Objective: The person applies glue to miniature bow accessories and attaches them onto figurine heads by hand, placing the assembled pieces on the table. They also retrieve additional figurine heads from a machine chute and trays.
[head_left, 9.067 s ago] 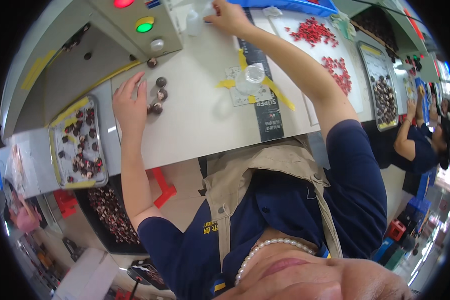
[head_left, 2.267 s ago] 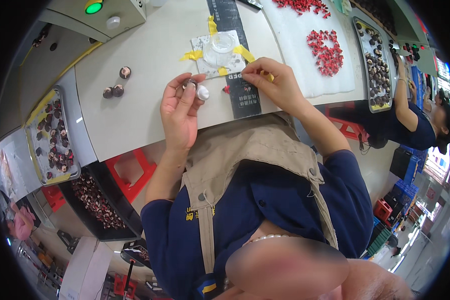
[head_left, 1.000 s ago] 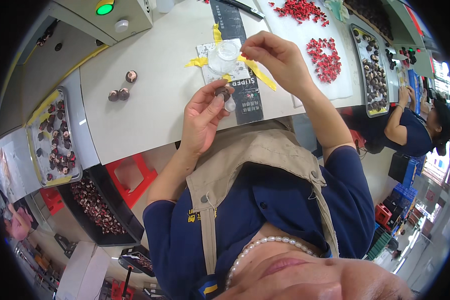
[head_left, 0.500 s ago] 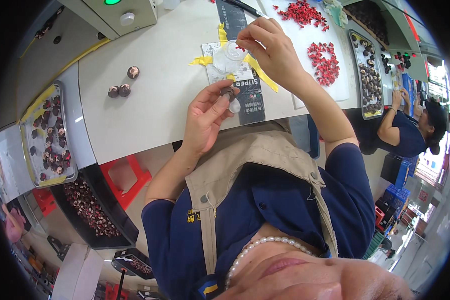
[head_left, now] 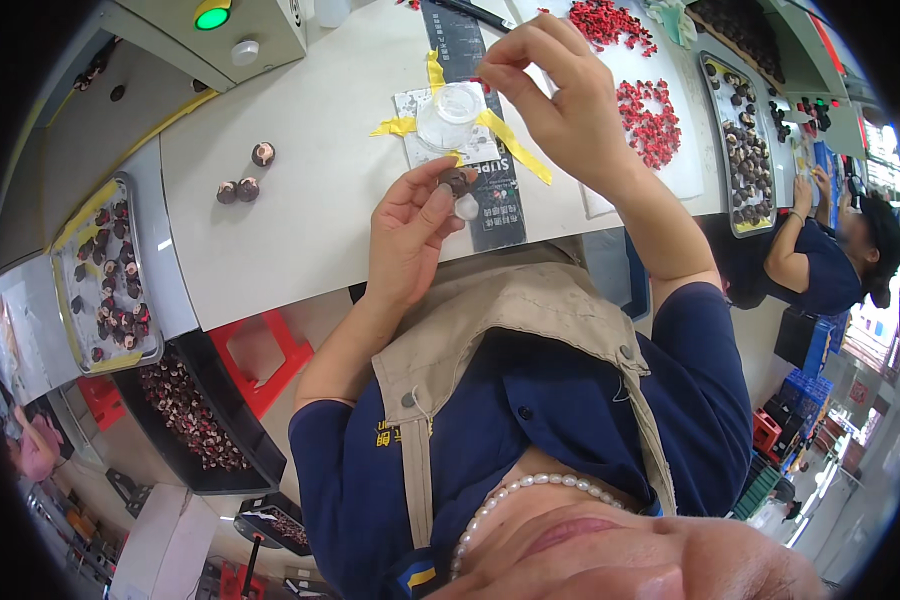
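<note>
View: head, looking down at the table [head_left: 300, 230].
Left hand [head_left: 398, 240]: closed to a pinch, holding a ball [head_left: 454, 181]; thumb on the near side, fingers curled behind.
Left arm: comes up from lower left, elbow bent, forearm leaning right toward the table edge.
Ball: dark, in left fingertips, above the black strip [head_left: 496, 222], nearer the person than the dish [head_left: 454, 108].
White piece [head_left: 466, 207]: round, just below the ball; can't tell if attached or gripped.
Right hand [head_left: 562, 105]: narrow, thumb and index tips together on a red bit [head_left: 485, 86]; wrist bent, knuckles up, other fingers loosely curled.
Right arm: rises from the right, elbow out, forearm angled up-left; hand higher in view than the left.
Red bit: by the dish's right rim; contact unclear.
Dish: clear, on a taped plate [head_left: 406, 104].
Loose balls [head_left: 247, 189]: three, left on table.
</note>
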Available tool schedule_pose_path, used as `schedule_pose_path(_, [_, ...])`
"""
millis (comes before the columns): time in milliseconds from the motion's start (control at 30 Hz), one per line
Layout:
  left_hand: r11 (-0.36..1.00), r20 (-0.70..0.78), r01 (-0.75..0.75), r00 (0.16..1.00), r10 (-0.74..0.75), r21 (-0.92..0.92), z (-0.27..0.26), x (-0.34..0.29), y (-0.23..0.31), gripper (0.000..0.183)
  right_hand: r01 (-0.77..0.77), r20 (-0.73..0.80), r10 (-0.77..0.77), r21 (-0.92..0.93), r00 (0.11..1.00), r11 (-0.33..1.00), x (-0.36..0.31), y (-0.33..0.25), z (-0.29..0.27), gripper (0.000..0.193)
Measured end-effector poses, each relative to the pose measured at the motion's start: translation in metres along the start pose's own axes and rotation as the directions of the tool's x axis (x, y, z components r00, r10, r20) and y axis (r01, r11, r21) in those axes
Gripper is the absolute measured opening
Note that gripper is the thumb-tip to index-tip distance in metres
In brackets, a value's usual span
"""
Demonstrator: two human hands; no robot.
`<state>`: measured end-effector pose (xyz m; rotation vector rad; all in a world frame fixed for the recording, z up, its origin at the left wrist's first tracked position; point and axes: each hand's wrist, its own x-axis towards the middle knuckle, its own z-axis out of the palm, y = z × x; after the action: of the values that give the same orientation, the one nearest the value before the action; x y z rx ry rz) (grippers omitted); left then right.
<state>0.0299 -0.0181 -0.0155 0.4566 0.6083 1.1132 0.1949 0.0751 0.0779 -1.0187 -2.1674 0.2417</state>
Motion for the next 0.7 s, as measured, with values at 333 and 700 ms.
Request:
schedule_pose_path(333, [0.999, -0.058, 0.010, 0.998, -0.012, -0.030, 0.015, 0.006, -0.004, 0.034, -0.315, 0.181, 0.262, 0.403, 0.948, 0.860, -0.044, -0.004, 0.005, 0.009])
schedule_pose_path(700, [1.000, -0.089, -0.023, 0.996, 0.024, 0.017, 0.018, 0.007, -0.009, 0.035, -0.286, 0.207, 0.223, 0.356, 0.952, 0.889, -0.055, -0.006, 0.008, 0.009])
